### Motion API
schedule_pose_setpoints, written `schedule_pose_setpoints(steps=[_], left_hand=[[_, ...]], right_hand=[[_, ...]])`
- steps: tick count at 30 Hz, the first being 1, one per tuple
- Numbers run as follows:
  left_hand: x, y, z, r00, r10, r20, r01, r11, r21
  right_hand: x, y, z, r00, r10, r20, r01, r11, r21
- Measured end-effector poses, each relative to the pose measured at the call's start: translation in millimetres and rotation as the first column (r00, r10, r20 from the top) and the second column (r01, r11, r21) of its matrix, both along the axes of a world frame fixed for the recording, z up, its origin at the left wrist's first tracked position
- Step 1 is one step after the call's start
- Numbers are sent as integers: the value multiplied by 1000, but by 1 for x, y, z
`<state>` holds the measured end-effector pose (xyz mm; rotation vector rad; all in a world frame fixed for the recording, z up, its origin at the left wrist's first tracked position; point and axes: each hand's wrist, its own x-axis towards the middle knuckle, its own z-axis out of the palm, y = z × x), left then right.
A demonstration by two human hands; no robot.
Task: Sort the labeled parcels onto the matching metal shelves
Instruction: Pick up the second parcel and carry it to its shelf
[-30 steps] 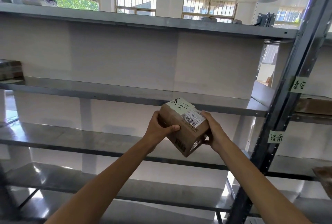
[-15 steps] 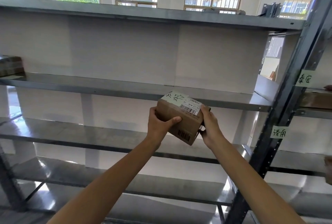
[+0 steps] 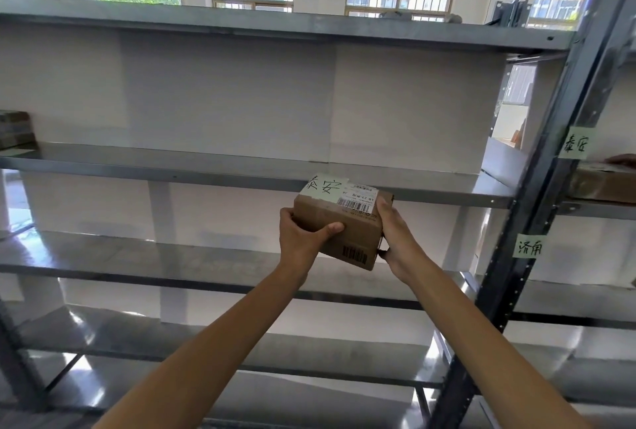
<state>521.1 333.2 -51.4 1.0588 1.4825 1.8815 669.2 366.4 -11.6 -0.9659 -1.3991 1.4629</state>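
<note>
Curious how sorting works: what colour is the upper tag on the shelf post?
The upper tag is pale green with dark handwriting; head view.

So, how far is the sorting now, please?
Done, it seems: a brown parcel lies on the right-hand shelf beside the upper green tag, and boxes sit at the far left. In hand: the left hand and right hand hold the cardboard parcel in the air before the middle shelf. Left: set it down; its handwritten note seems to match the upper tag, so that shelf is likely.
</note>
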Motion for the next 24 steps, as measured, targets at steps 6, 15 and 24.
schedule_pose_setpoints(steps=[6, 15, 24], left_hand=[[-2, -3, -6, 998, -26, -50, 25, 999, -28], [-21, -11, -16, 980, -201, -2, 201, 979, 26], [-22, -17, -19, 884, -367, 291, 372, 927, 40]], right_hand=[[12, -2, -1, 997, 4, 83, -12, 996, 91], [35, 4, -2, 999, 31, 31, -35, 992, 118], [44, 9, -6, 998, 50, 22, -53, 985, 167]])
